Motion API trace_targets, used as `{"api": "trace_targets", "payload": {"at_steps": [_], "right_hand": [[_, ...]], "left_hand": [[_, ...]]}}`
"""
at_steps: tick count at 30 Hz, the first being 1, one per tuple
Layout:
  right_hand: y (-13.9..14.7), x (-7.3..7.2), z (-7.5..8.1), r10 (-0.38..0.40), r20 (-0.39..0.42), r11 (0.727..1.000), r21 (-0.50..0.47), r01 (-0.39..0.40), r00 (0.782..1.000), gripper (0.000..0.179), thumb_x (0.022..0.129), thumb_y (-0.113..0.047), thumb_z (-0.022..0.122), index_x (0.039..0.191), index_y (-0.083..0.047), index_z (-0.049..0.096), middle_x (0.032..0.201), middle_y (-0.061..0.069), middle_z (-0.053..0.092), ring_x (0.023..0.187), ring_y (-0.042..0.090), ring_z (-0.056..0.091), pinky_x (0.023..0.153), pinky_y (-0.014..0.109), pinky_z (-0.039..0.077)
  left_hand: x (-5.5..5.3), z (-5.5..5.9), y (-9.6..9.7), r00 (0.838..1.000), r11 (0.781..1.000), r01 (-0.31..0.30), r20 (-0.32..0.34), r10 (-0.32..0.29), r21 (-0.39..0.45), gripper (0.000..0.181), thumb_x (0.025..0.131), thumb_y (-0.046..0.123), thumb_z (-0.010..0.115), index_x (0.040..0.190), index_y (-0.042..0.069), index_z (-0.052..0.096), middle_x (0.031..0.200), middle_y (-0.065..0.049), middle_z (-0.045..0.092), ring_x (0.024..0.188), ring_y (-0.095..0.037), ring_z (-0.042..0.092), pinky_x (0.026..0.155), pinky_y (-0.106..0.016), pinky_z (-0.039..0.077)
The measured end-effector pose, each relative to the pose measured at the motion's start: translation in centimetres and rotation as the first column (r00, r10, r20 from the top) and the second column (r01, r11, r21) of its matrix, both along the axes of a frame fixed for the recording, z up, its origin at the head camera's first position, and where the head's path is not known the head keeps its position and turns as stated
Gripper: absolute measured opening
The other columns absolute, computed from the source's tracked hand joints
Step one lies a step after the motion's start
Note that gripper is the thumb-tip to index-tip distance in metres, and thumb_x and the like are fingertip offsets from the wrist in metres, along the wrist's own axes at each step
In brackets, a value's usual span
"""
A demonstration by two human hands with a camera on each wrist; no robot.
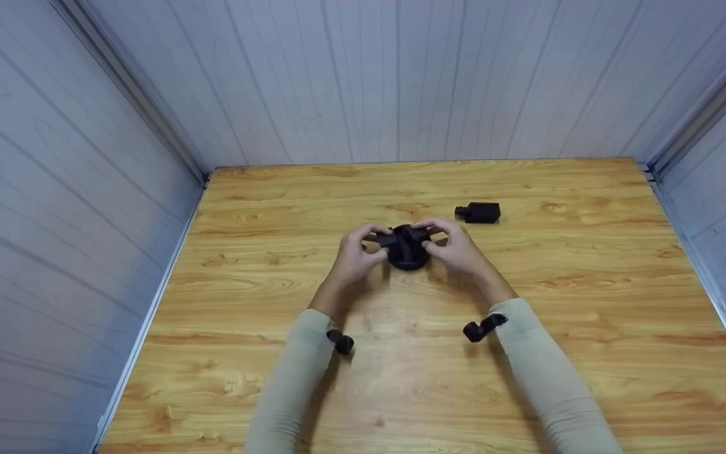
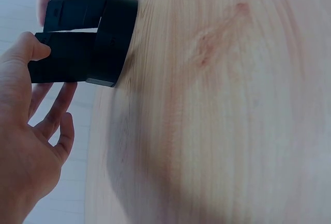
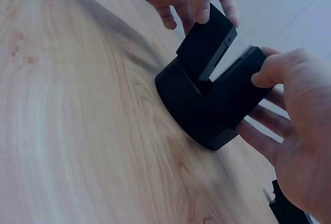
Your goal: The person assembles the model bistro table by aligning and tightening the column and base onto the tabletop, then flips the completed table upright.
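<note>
A black round base (image 1: 408, 262) stands on the wooden table, with two flat black rectangular blocks upright in it. My left hand (image 1: 354, 257) pinches the left block (image 2: 67, 58) near its upper end, thumb on one face and fingers behind. On the other side, my right hand (image 1: 459, 251) pinches the right block (image 3: 239, 83) the same way, with lower fingers close to the base's rim. In the right wrist view the left block (image 3: 206, 40) leans away from the right one, leaving a gap between them. How deep the blocks sit in the base is hidden.
Behind my right hand a loose black block (image 1: 484, 213) with a narrower end lies on the table (image 1: 262, 353). White panel walls (image 1: 363, 75) enclose the table at the back and both sides. Black wrist cameras (image 1: 476, 331) jut inward from both sleeves.
</note>
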State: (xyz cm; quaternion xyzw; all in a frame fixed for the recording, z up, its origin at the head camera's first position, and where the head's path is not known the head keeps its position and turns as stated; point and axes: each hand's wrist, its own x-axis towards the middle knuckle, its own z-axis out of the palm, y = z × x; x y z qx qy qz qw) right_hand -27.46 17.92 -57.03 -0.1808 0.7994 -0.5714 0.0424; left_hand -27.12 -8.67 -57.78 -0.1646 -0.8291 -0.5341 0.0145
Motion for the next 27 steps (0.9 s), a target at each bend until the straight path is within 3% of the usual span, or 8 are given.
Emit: {"api": "trace_targets", "payload": {"at_steps": [4, 6, 10, 13, 15, 19, 22, 27], "right_hand": [[0.06, 0.02, -0.13, -0.068, -0.001, 0.997, 0.023, 0.068, 0.998, 0.039, 0.1, -0.003, 0.082, 0.135, -0.001, 0.066, 0.137, 0.023, 0.068, 0.111, 0.03, 0.065, 0.087, 0.019, 0.055], [0.09, 0.05, -0.23, -0.073, -0.003, 0.997, 0.024, 0.073, 0.997, 0.043, 0.098, -0.005, 0.085, 0.134, 0.0, 0.062, 0.136, 0.022, 0.067, 0.109, 0.027, 0.064, 0.087, 0.021, 0.056], [0.39, 0.16, -0.37, -0.03, -0.007, 1.0, 0.002, 0.03, 1.0, 0.056, 0.097, -0.006, 0.087, 0.145, 0.001, 0.058, 0.149, 0.022, 0.059, 0.13, 0.034, 0.062, 0.105, 0.044, 0.061], [0.68, 0.27, -0.21, 0.014, -0.013, 1.0, -0.021, -0.014, 1.0, 0.065, 0.098, 0.0, 0.083, 0.156, 0.003, 0.053, 0.161, 0.024, 0.05, 0.149, 0.043, 0.052, 0.119, 0.064, 0.053], [0.78, 0.29, 0.01, 0.045, -0.012, 0.998, -0.044, -0.045, 0.999, 0.065, 0.1, 0.008, 0.075, 0.16, 0.004, 0.051, 0.166, 0.026, 0.046, 0.155, 0.046, 0.046, 0.125, 0.069, 0.048], [0.7, 0.11, 0.31, 0.102, -0.006, 0.989, -0.103, -0.102, 0.995, 0.058, 0.099, 0.019, 0.058, 0.156, 0.009, 0.057, 0.172, 0.032, 0.044, 0.163, 0.048, 0.041, 0.128, 0.07, 0.044], [0.62, -0.04, 0.35, 0.122, -0.015, 0.987, -0.105, -0.122, 0.992, 0.055, 0.097, 0.021, 0.055, 0.15, 0.01, 0.062, 0.171, 0.037, 0.045, 0.159, 0.052, 0.047, 0.128, 0.067, 0.045], [0.83, -0.16, 0.26, 0.101, -0.036, 0.994, -0.033, -0.102, 0.994, 0.056, 0.096, 0.017, 0.061, 0.15, 0.005, 0.066, 0.168, 0.033, 0.053, 0.148, 0.047, 0.059, 0.113, 0.04, 0.057]], "left_hand": [[0.03, 0.05, 0.0, 1.0, 1.0, -0.002, 0.003, 0.002, 0.009, 0.033, 0.094, 0.002, 0.076, 0.126, 0.008, 0.079, 0.133, -0.015, 0.079, 0.121, -0.038, 0.077, 0.095, -0.052, 0.058], [0.03, 0.06, -0.02, 1.0, 1.0, -0.003, 0.002, 0.003, 0.012, 0.032, 0.094, 0.001, 0.077, 0.126, 0.008, 0.079, 0.134, -0.015, 0.079, 0.121, -0.038, 0.077, 0.096, -0.054, 0.058], [0.0, -0.03, 0.03, 1.0, 1.0, -0.004, 0.002, 0.004, 0.012, 0.032, 0.094, 0.001, 0.077, 0.125, 0.008, 0.079, 0.134, -0.016, 0.079, 0.121, -0.039, 0.077, 0.096, -0.051, 0.058], [-0.03, -0.1, 0.07, 1.0, 1.0, -0.006, 0.004, 0.006, 0.012, 0.031, 0.094, 0.001, 0.078, 0.125, 0.009, 0.079, 0.133, -0.015, 0.079, 0.12, -0.038, 0.077, 0.095, -0.048, 0.057], [-0.03, -0.14, 0.04, 1.0, 1.0, -0.006, 0.004, 0.006, 0.012, 0.031, 0.095, 0.001, 0.078, 0.124, 0.009, 0.079, 0.133, -0.015, 0.079, 0.12, -0.037, 0.077, 0.095, -0.047, 0.057], [-0.05, -0.12, -0.04, 1.0, 1.0, 0.004, -0.001, -0.004, 0.012, 0.031, 0.096, 0.003, 0.077, 0.125, 0.01, 0.079, 0.133, -0.014, 0.079, 0.12, -0.037, 0.077, 0.094, -0.048, 0.058], [-0.08, -0.16, -0.08, 1.0, 1.0, 0.01, -0.008, -0.01, 0.002, 0.032, 0.096, 0.004, 0.076, 0.127, 0.01, 0.079, 0.134, -0.014, 0.079, 0.121, -0.037, 0.076, 0.094, -0.047, 0.059], [-0.05, -0.19, -0.12, 1.0, 1.0, 0.008, -0.007, -0.008, -0.005, 0.033, 0.095, 0.003, 0.076, 0.127, 0.009, 0.078, 0.134, -0.015, 0.079, 0.122, -0.038, 0.077, 0.093, -0.047, 0.06]]}}
